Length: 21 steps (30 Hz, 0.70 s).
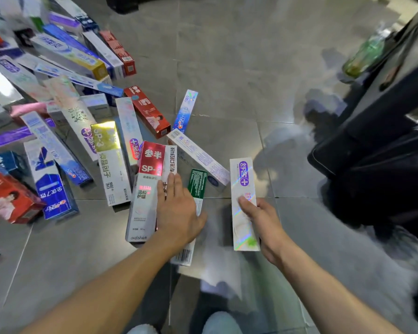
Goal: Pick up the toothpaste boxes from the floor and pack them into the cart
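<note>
My right hand [258, 222] grips a holographic white box [243, 203]. My left hand [176, 208] lies flat, fingers straight, on the red-and-white box [146, 189].

Bright overhead glare on glossy floor [227, 56], blurred, warped edges

We see both forearms bare to the bottom edge of the view, with no sleeve, watch or ring on either of the hands: left hand [176, 210], right hand [263, 220]. Below, our knees [221, 323] show in pale, light-coloured trousers.
</note>
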Tool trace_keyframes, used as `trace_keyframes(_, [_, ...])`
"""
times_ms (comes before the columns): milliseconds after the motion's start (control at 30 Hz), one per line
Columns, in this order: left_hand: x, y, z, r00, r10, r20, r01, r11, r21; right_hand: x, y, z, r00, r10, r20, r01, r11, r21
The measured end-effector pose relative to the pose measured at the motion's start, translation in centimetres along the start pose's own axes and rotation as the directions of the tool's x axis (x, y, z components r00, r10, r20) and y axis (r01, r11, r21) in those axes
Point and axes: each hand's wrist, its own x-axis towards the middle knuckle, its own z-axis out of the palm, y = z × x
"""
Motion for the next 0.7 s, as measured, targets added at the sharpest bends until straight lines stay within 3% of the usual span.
trace_keyframes(167, [-1.6,-0.6,0.2,0.956,0.057,-0.288,-0.139,0.952,-0.273,0.1,0.8,-0.8,1.000,0.013,-0.012,-0.013,0.999,0.031])
trace_keyframes(267, [-2.0,0.0,-1.6,0.986,0.029,-0.162,-0.130,0.737,-0.663,-0.1,0.4,-0.4,1.000,0.007,0.002,-0.007,0.998,0.062])
trace_keyframes(367, [-1.6,0.4,-3.8,0.999,-0.018,-0.029,-0.017,0.491,-0.871,-0.5,-0.7,0.4,1.000,-0.022,-0.003,0.022,0.994,0.108])
trace_keyframes(533, [-2.4,0.7,-10.9,0.985,-0.099,0.138,0.154,0.181,-0.971,-3.6,-5.0,1.6,0.999,-0.043,-0.012,0.044,0.984,0.172])
trace_keyframes(700, [-4.4,2.7,-24.2,0.941,-0.104,0.323,0.322,-0.022,-0.946,-11.7,-15.1,1.9,0.998,-0.049,0.041,0.039,0.976,0.216])
